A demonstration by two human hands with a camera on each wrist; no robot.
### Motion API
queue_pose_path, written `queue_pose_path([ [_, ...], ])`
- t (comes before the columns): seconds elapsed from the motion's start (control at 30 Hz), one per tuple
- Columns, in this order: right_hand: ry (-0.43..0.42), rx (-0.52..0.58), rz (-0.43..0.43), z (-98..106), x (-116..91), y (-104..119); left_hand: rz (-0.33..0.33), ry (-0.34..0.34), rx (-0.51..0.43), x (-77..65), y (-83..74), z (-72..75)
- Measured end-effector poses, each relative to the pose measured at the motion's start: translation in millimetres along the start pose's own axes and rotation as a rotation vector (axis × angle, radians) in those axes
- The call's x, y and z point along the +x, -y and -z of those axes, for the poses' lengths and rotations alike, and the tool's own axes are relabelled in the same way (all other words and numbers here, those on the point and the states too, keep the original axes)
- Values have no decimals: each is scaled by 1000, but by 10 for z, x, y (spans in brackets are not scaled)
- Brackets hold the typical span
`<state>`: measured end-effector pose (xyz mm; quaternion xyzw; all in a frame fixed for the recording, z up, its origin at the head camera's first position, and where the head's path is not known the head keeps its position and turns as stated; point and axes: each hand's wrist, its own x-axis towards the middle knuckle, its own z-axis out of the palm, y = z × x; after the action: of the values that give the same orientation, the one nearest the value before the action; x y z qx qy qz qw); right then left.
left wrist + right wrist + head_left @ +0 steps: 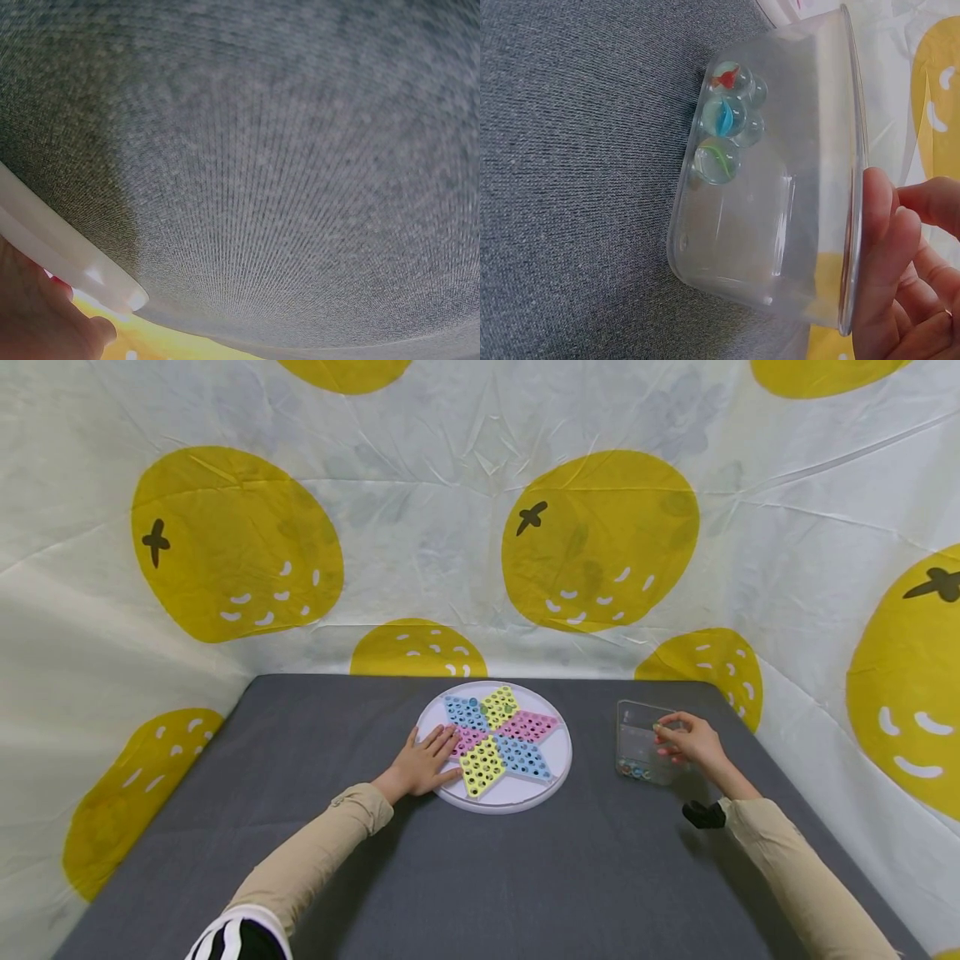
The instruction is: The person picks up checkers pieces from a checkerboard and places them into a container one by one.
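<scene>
My left hand lies flat with spread fingers on the left side of a round white Chinese checkers board, over its pink point. In the left wrist view, fingers of that hand show beside the board's thick rim. My right hand is raised over a clear plastic box, its thumb and index finger pinching a small glassy marble. In the right wrist view the fingers appear at the box's rim. Several glass marbles lie together at one end of the box.
A dark grey cloth covers the table. The board's star has pink, yellow and blue points with holes, and a few marbles sit near its far side. Behind the table hangs a white curtain with yellow fruit prints.
</scene>
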<state>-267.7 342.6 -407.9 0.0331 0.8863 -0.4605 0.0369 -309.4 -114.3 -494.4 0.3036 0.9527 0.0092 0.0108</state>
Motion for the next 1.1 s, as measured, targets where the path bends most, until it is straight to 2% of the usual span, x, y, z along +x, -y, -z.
queue_pose_path([
  [0.17,-1,-11,-13,-12,12,5,31,62,38,-75,-125,203],
  [0.33,-1,-6,-10,-12,30,-10,39,71,78,-133,-190,301],
  [0.57,-2,6,-1,-10,40,-31,61,93,102,-85,-135,220],
  [0.8,4,30,-12,-4,38,-27,44,76,60,-112,-168,287],
  [1.1,14,45,-5,12,39,-44,46,85,74,-128,-178,307],
])
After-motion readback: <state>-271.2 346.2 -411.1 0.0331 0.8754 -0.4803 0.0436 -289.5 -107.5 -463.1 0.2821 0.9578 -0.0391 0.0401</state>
